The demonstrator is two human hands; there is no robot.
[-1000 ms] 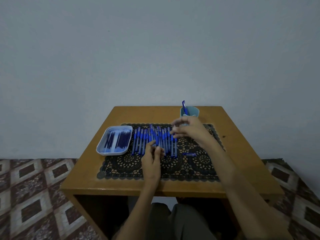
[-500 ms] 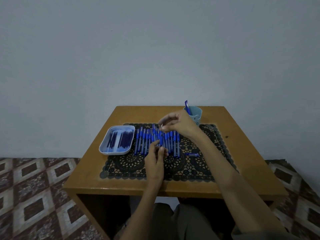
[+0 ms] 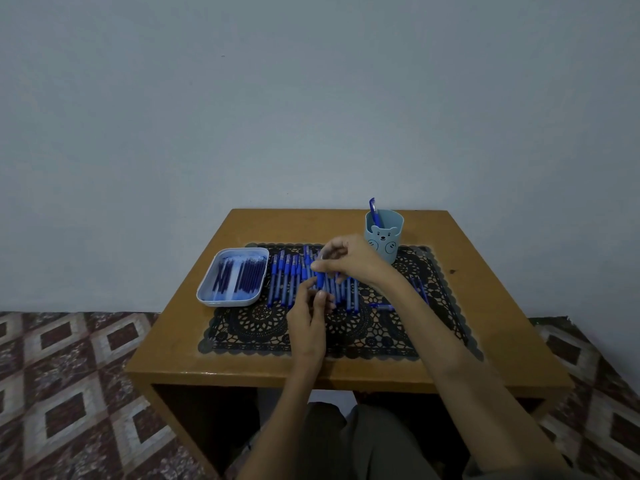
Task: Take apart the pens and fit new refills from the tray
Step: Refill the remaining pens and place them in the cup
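Right, both hands were over the mat (image 3: 346, 337), mid-table. L hand (image 3: 308, 317) sat at the near end of the pen row (image 3: 284, 280), thumb & fingers curled round the lower part of one pen (image 3: 320, 279), gripping it. R hand (image 3: 349, 261) was just beyond, thumb & fingertips pinching the same pen's upper end, remaining fingers bent. The pen was held just above the row, pointing away from the body. Couldn't tell if it had come apart; too small & dim.

Pen row lay side by side on the black lace mat, just right of the tray (image 3: 207, 296). Tray was at the mat's left edge w/ dark refills (image 3: 247, 273) inside in two loose bunches. Cup (image 3: 384, 239) w/ a bear face stood behind the R hand at the mat's far edge, w/ a lone pen (image 3: 373, 209) sticking out of it. Small blue piece (image 3: 382, 305) lay on the mat right of the row, by the R forearm. Table (image 3: 242, 365) was wood, w/ patterned floor tiles (image 3: 69, 375) either side.
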